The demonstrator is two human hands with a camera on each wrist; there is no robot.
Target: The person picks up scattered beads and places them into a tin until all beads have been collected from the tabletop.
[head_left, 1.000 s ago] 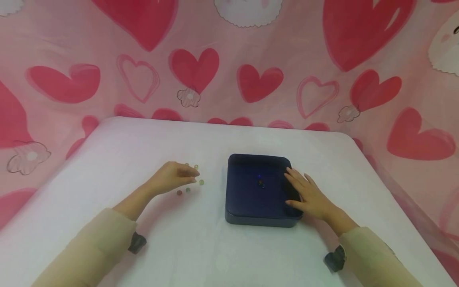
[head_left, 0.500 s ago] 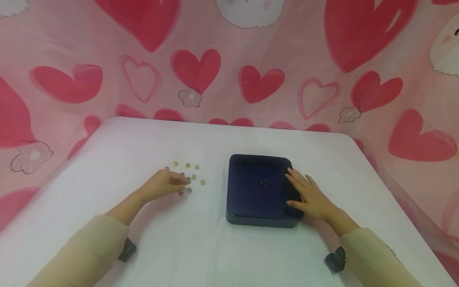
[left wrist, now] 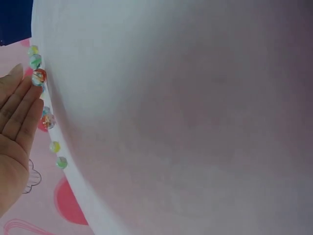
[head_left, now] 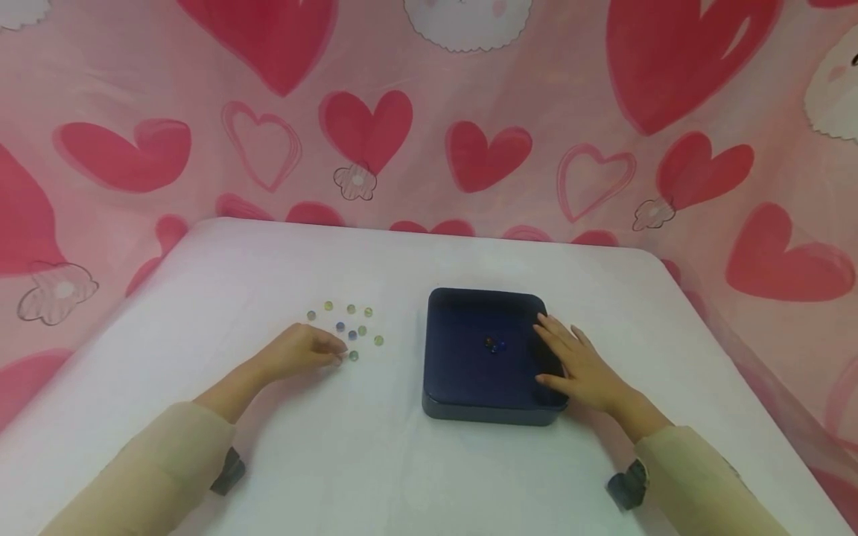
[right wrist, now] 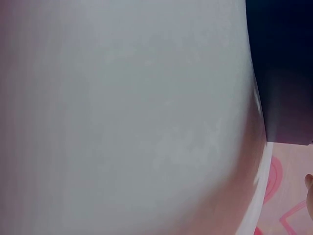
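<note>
My left hand (head_left: 304,351) is low over the table, its fingertips at the near side of a loose group of glass marbles. In the left wrist view its fingers look nearly straight, close to an orange-red marble (left wrist: 39,77); the head view hides that one behind the fingers. A green marble (head_left: 354,356) lies just beyond the fingertips, and blue marbles (head_left: 340,326) and yellowish marbles (head_left: 378,340) lie farther out. My right hand (head_left: 579,368) rests with spread fingers on the right rim of a dark blue square tray (head_left: 462,380). Several small marbles (head_left: 494,345) lie inside the tray.
A white cloth (head_left: 322,461) covers the table. Behind it hangs a pink curtain (head_left: 415,97) with red hearts. Dark wrist devices (head_left: 229,470) sit under both sleeves. The right wrist view shows mostly cloth and the tray's outer wall (right wrist: 288,103).
My left hand has drawn back left and toward me, uncovering more marbles; its fingers now cover the orange-red one. Marbles in the tray have rolled a little. The right hand stays put.
</note>
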